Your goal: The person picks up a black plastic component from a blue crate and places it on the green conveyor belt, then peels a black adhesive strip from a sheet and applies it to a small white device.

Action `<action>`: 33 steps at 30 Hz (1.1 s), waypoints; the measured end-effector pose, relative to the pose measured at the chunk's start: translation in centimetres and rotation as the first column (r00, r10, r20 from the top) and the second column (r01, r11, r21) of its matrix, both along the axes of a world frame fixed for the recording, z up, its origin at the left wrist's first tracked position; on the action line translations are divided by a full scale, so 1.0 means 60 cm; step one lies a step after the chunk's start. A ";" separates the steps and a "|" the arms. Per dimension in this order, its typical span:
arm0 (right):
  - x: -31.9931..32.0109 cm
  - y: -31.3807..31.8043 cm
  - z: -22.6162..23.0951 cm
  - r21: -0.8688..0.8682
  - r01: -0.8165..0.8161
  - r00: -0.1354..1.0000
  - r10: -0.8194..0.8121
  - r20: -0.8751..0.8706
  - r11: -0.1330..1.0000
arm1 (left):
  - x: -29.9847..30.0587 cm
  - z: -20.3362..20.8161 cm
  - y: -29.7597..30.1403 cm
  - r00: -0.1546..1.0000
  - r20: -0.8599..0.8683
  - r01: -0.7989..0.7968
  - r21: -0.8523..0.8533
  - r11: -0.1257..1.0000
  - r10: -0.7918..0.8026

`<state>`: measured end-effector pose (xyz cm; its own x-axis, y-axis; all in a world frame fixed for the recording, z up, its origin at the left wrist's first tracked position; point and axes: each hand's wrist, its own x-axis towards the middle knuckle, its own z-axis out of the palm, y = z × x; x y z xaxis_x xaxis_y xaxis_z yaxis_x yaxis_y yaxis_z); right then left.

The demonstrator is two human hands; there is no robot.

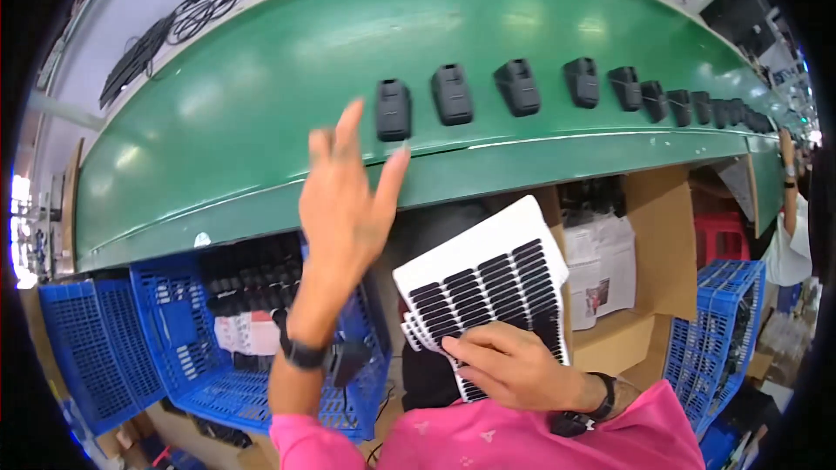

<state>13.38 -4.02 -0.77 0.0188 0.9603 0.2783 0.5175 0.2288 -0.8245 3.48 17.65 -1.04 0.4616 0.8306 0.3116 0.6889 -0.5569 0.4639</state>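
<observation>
My left hand [344, 200] reaches over the green work surface's near edge with its fingers spread, blurred by motion and holding nothing I can see. Its fingertips are beside the leftmost small black device [394, 110]. Several similar devices, one of them a black device [452, 94], stand in a row stretching to the right. In front of my body is a white sheet of black oblong stickers [488, 283]. My right hand [514, 365] lies over its lower part, fingers curled and pinched together; whatever is between the fingertips is hidden.
Blue plastic crates [187, 383] stand below the bench at left, one with black items and paper inside. An open cardboard box [657, 252] and another blue crate [718, 331] are at right. Black cables [209, 4] lie beyond the green surface [261, 122]. Another person's arm [789, 183] shows far right.
</observation>
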 end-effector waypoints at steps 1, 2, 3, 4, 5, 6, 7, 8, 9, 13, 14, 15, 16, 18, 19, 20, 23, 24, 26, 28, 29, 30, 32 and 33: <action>0.004 -0.004 0.007 -0.011 -0.010 1.000 0.010 0.026 1.000 | 0.028 0.003 0.026 0.994 -0.104 -0.012 0.052 0.999 0.018; 0.014 -0.009 -0.001 0.021 0.074 0.992 -0.076 0.105 0.997 | 0.053 -0.007 0.050 0.979 -0.200 -0.016 0.106 0.994 0.037; 0.024 -0.014 -0.011 0.066 0.171 0.965 -0.181 0.192 0.983 | 0.061 -0.018 0.068 0.982 -0.188 -0.006 0.114 0.994 0.028; 0.032 -0.013 -0.014 0.063 0.289 0.930 -0.296 0.218 0.955 | 0.058 -0.030 0.091 0.977 -0.213 0.023 0.153 0.988 0.011; 0.038 -0.008 -0.019 0.058 0.407 0.880 -0.409 0.241 0.911 | 0.052 -0.038 0.108 0.970 -0.242 0.056 0.186 0.981 -0.010; 0.045 -0.003 -0.025 0.043 0.431 0.861 -0.425 0.279 0.901 | 0.043 -0.041 0.116 0.970 -0.241 0.075 0.189 0.979 -0.028; 0.046 0.002 -0.023 0.045 0.444 0.856 -0.438 0.276 0.895 | 0.028 -0.044 0.118 0.987 -0.160 0.049 0.233 0.971 -0.011; 0.041 0.011 -0.019 0.012 0.480 0.839 -0.463 0.285 0.877 | 0.013 -0.047 0.112 0.997 -0.075 0.014 0.273 0.962 0.007; 0.049 0.017 -0.024 -0.024 0.531 0.812 -0.500 0.302 0.847 | 0.021 -0.023 0.081 0.981 0.190 0.056 -0.037 0.998 -0.048; 0.071 0.013 -0.038 -0.092 0.516 0.828 -0.468 0.309 0.852 | 0.005 0.067 -0.125 0.722 0.679 0.506 -0.649 0.568 0.133; 0.068 0.019 -0.040 -0.105 0.509 0.831 -0.456 0.318 0.854 | 0.000 0.053 -0.160 0.723 0.679 0.558 -0.681 0.475 0.126; 0.071 0.024 -0.045 -0.104 0.494 0.841 -0.443 0.311 0.863 | -0.004 0.037 -0.194 0.729 0.674 0.596 -0.710 0.375 0.119; 0.072 0.025 -0.047 -0.113 0.473 0.849 -0.418 0.322 0.874 | 0.003 0.020 -0.220 0.740 0.631 0.573 -0.773 0.272 0.231; 0.077 0.027 -0.057 -0.170 0.466 0.870 -0.414 0.269 0.868 | 0.005 -0.019 -0.237 0.748 0.591 0.511 -0.803 0.307 0.301; 0.078 0.029 -0.058 -0.175 0.464 0.871 -0.412 0.266 0.868 | 0.005 -0.027 -0.239 0.756 0.548 0.462 -0.834 0.302 0.358; 0.079 0.031 -0.055 -0.172 0.481 0.866 -0.435 0.247 0.860 | 0.003 -0.032 -0.240 0.715 0.581 0.494 -0.813 0.309 0.389; 0.075 0.034 -0.058 -0.154 0.513 0.846 -0.467 0.258 0.844 | 0.007 -0.032 -0.241 0.710 0.580 0.484 -0.814 0.322 0.399; 0.074 0.035 -0.061 -0.136 0.527 0.831 -0.476 0.289 0.839 | 0.002 -0.046 -0.239 0.691 0.615 0.528 -0.788 0.315 0.379; 0.074 0.035 -0.070 -0.172 0.541 0.838 -0.512 0.188 0.823 | 0.001 -0.045 -0.236 0.722 0.591 0.496 -0.805 0.327 0.359; 0.072 0.030 -0.075 -0.214 0.553 0.832 -0.547 0.090 0.805 | -0.005 -0.054 -0.240 0.753 0.599 0.474 -0.780 0.408 0.270; 0.072 0.030 -0.075 -0.166 0.542 0.840 -0.535 0.091 0.824 | -0.004 -0.055 -0.241 0.754 0.598 0.472 -0.782 0.408 0.273; 0.071 0.029 -0.076 -0.118 0.529 0.848 -0.521 0.093 0.840 | -0.004 -0.056 -0.243 0.695 0.634 0.505 -0.766 0.397 0.340; 0.069 0.020 -0.061 -0.101 0.504 0.864 -0.503 0.031 0.858 | -0.006 -0.058 -0.242 0.582 0.677 0.557 -0.735 0.386 0.450; 0.071 0.012 -0.049 -0.079 0.489 0.870 -0.493 -0.026 0.868 | -0.006 -0.049 -0.240 0.581 0.649 0.553 -0.757 0.347 0.491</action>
<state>17.62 -3.29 -3.74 0.5036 0.8403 0.2006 0.5110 -0.1025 -0.8534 3.14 3.28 -3.98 0.5415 0.7639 -0.3511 -0.1847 0.5155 0.8367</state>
